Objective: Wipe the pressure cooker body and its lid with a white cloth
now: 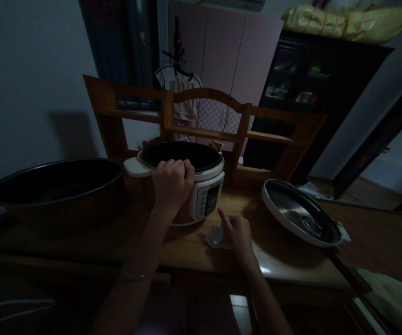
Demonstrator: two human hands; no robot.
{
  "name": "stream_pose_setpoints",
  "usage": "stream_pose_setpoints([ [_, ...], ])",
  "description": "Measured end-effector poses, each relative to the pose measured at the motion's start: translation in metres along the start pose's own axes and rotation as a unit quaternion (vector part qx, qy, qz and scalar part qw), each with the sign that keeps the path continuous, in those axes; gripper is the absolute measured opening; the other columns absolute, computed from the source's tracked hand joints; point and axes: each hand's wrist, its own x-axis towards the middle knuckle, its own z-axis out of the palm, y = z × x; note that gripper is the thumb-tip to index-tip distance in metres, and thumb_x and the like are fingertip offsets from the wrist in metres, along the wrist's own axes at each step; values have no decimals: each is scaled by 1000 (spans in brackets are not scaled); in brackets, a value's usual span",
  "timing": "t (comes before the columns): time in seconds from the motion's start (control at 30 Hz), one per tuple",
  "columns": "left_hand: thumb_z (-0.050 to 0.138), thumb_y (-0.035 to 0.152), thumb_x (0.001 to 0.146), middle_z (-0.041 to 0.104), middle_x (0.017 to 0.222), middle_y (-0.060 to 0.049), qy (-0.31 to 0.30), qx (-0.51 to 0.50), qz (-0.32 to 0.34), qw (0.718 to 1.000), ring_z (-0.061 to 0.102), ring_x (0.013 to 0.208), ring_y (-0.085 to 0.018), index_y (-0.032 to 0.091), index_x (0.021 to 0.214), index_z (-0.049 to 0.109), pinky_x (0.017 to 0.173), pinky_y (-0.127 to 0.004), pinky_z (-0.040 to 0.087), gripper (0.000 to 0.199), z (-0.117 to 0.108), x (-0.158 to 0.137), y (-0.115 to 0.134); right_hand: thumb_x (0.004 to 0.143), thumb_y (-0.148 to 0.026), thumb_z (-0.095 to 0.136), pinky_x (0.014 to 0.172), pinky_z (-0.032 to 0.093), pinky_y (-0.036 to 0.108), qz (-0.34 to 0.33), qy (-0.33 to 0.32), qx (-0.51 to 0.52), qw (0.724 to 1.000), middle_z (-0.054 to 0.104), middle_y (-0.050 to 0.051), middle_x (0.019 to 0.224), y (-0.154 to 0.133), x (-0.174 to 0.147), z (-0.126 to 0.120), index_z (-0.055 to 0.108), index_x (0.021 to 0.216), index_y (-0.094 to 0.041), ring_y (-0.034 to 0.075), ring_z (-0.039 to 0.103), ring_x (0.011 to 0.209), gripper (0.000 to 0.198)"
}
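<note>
An electric pressure cooker (206, 197), white with a button panel on its front, stands lidless on the wooden table, its dark inner pot in view. My left hand (173, 179) is closed over the cooker's front rim; its fingertips are hidden. Lower down, in front of the panel, my right hand (237, 232) presses a crumpled white tissue (217, 236) to the tabletop, fingers curled and thumb pointing toward the cooker. The cooker's round lid (300, 214) lies to the right with its metal inner side facing up.
A large dark round pan (64, 204) occupies the left of the table (194, 253). Behind the cooker rises a wooden shelf frame (204, 132). Farther back are clothes on a rack (183, 93) and a black cabinet (291, 93). A pale bag (392, 298) lies at lower right.
</note>
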Motion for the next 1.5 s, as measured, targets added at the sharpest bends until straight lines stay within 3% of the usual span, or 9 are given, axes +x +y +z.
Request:
stream_pose_setpoints([
  [0.1,33,29,99,63,67,-7,11,9,-21,1000,55,68,-20,19,65,59,69,-37,32,44,2,1,3,94,-58,48,51,27,24,27,37,78,996,50,-1,52,12,-15,-23,57,56,-16,13,47,52,57],
  [0.23,31,31,99,67,69,-10,6,21,-65,998,56,68,-21,17,65,64,69,-36,32,49,4,3,9,86,-56,60,64,41,24,123,40,187,974,71,4,78,41,-31,-47,74,86,-14,21,61,76,43],
  [0.33,30,33,99,68,71,-12,5,33,-92,995,56,68,-21,15,66,67,70,-37,33,53,5,4,12,77,-52,72,76,44,28,171,27,256,951,75,7,94,59,-34,-55,77,97,-16,25,64,90,41],
  [0.43,29,33,100,69,71,-13,16,43,-98,994,56,67,-22,15,66,68,69,-37,33,54,9,3,13,74,-50,77,80,45,30,185,23,287,940,76,8,98,67,-35,-58,78,99,-17,26,64,93,42],
  [0.73,33,29,99,65,63,-10,77,33,-44,996,53,60,-18,17,58,61,66,-36,30,51,22,0,0,73,-53,77,68,45,29,183,50,272,943,75,7,86,70,-42,-59,78,96,-15,25,65,81,45],
  [0.83,35,29,98,63,60,-8,83,-22,-33,996,51,58,-17,19,56,57,66,-36,29,49,22,-1,-6,73,-54,76,69,45,28,175,75,263,946,76,6,84,70,-41,-58,79,95,-14,25,65,81,45],
  [1.13,34,32,99,62,61,-3,47,-190,-6,981,56,62,-15,21,58,51,69,-34,37,46,24,-4,-24,75,-47,74,79,45,30,156,84,282,943,77,6,92,72,-42,-59,79,97,-17,25,65,89,37],
  [1.33,35,36,98,61,61,-2,30,-248,-14,968,56,63,-16,22,60,53,70,-33,39,45,29,0,-33,79,-39,61,81,49,33,145,108,319,930,76,9,101,78,-41,-58,77,106,-16,27,66,96,39],
  [1.5,34,38,98,64,66,-2,11,-280,-22,960,58,66,-15,22,62,55,73,-32,41,44,43,8,-45,75,-32,60,79,51,31,121,110,364,917,73,8,112,76,-41,-57,72,119,-17,27,65,102,48],
])
